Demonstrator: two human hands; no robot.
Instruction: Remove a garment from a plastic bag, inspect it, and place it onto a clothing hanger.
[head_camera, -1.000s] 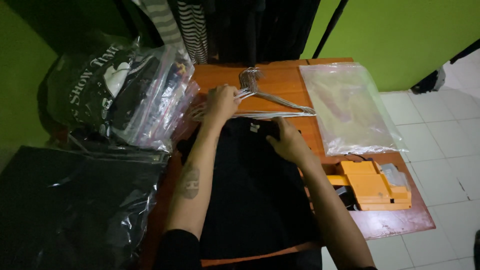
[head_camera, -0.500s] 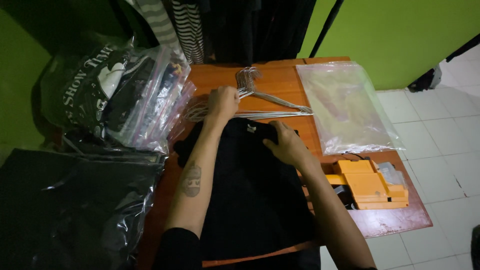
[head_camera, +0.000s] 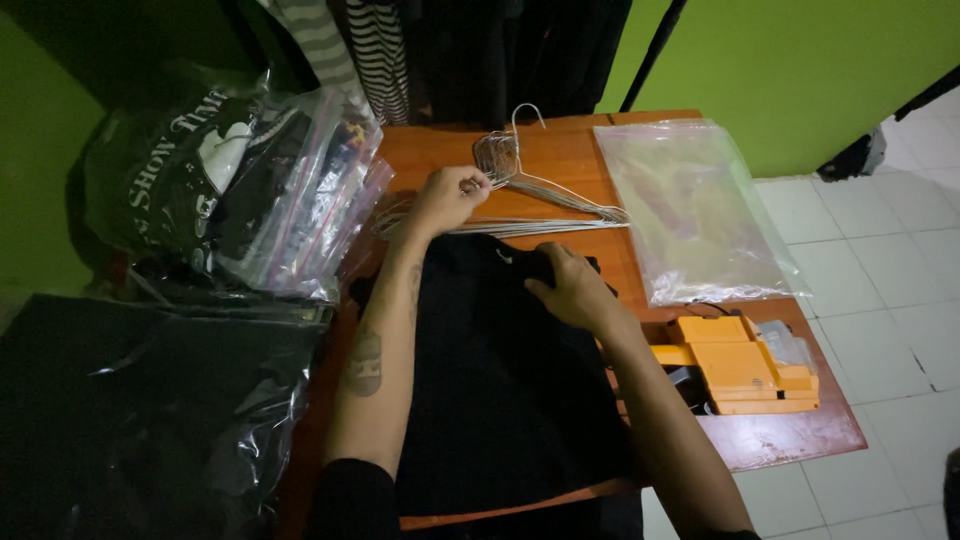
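A black garment (head_camera: 500, 390) lies flat on the wooden table (head_camera: 570, 160). My left hand (head_camera: 447, 197) rests at the garment's top edge, its fingers curled around a wire hanger from the pile of metal hangers (head_camera: 530, 190) just beyond. On the garment's upper right part lies my right hand (head_camera: 570, 290), pressing the cloth near the collar with bent fingers.
A stack of clear bags with folded clothes (head_camera: 240, 190) leans at the left. An empty clear plastic bag (head_camera: 690, 210) lies at the right. An orange tool (head_camera: 735, 365) sits near the table's right edge. Black plastic (head_camera: 130, 410) covers the lower left. Clothes hang behind.
My left hand has stayed at the hangers and my right hand on the garment's top. The camera has shifted slightly; little else differs.
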